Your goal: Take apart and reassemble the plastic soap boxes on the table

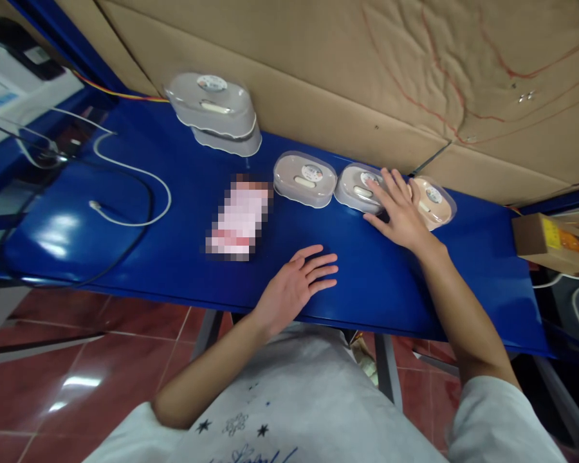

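My right hand (399, 215), fingers spread, is over the right side of a grey oval plastic box (357, 193) with a clear lid and a round sticker. Whether its fingertips touch the lid I cannot tell. Just right of that hand is a peach-coloured box (437, 211) of the same shape, partly hidden by it. A further grey box (296, 193) sits to the left in the row. My left hand (289, 292) hovers near the table's front edge, fingers apart, palm partly turned up, holding nothing. A blurred-out pinkish rectangular item (238, 218) lies to its upper left.
Two grey boxes (212, 106) are stacked at the back left of the blue table (183, 270). A white cable (166, 193) and a dark cable curl across the left end. Brown cardboard (294, 71) lines the back. An open carton (554, 244) stands beyond the right end.
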`<state>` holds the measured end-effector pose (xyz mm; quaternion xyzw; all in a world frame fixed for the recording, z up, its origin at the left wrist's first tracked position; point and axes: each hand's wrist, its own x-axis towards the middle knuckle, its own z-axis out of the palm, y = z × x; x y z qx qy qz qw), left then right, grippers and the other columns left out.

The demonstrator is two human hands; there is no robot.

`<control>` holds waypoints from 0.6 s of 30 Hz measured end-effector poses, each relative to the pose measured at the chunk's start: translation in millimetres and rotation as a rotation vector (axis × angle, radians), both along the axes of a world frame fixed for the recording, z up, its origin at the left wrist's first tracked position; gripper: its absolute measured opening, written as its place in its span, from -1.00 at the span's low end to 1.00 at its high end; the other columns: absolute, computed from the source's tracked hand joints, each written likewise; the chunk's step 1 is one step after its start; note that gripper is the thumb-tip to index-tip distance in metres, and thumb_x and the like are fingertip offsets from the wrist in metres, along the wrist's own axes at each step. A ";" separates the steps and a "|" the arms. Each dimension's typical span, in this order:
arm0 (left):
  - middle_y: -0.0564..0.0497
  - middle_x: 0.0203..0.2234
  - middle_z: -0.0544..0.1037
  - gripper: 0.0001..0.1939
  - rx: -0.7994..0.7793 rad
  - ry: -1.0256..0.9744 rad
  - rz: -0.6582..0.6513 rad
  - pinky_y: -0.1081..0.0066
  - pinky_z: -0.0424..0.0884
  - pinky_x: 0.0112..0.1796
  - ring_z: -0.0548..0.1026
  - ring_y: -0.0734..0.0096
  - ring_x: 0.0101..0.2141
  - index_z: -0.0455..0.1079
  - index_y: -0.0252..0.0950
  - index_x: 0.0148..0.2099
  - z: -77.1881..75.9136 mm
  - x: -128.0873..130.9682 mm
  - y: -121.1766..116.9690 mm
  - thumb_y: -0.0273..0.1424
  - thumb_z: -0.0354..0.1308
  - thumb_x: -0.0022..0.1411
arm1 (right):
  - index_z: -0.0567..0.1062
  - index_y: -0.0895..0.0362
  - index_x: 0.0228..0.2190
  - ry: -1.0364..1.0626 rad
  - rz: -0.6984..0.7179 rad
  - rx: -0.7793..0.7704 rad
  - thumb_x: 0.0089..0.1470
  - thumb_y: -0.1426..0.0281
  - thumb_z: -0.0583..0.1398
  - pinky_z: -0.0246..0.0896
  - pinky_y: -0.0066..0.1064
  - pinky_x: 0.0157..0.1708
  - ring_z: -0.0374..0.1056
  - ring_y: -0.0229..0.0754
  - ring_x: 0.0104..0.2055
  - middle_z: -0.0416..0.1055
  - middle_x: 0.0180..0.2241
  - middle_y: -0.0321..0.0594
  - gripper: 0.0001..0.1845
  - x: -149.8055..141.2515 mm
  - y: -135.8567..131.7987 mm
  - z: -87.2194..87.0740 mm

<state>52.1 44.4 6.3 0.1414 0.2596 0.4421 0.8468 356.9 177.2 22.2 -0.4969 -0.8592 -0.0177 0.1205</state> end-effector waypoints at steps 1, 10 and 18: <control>-0.28 0.20 0.56 -0.58 0.000 0.001 -0.002 0.03 0.42 0.17 0.53 -0.01 0.17 0.46 -0.26 0.21 -0.2 0.0 0.0 -0.14 0.16 0.46 | 0.06 -0.08 0.50 -0.023 -0.029 0.002 0.33 -0.12 0.16 -0.31 0.48 0.44 -0.21 0.36 0.60 -0.14 0.58 0.01 -0.11 5.3 1.1 4.0; -0.24 0.12 0.61 -0.62 0.021 0.010 -0.006 0.07 0.46 0.12 0.55 0.02 0.12 0.50 -0.28 0.14 -2.5 1.8 -0.1 -0.15 0.20 0.43 | 0.25 0.10 0.42 0.110 -0.381 -0.065 0.12 -0.20 0.33 0.16 0.33 0.30 0.20 0.44 0.43 0.20 0.43 0.29 0.05 97.8 -3.5 12.9; -0.28 0.23 0.56 -0.47 0.017 -0.047 -0.108 -0.13 0.24 0.32 0.43 -0.17 0.31 0.41 -0.25 0.30 -2.8 2.5 -1.7 -0.11 0.22 0.42 | 0.37 -0.04 0.31 0.365 -0.286 0.012 0.10 0.03 0.46 0.35 0.21 0.27 0.37 0.26 0.33 0.39 0.32 0.04 -0.15 48.1 -82.8 27.5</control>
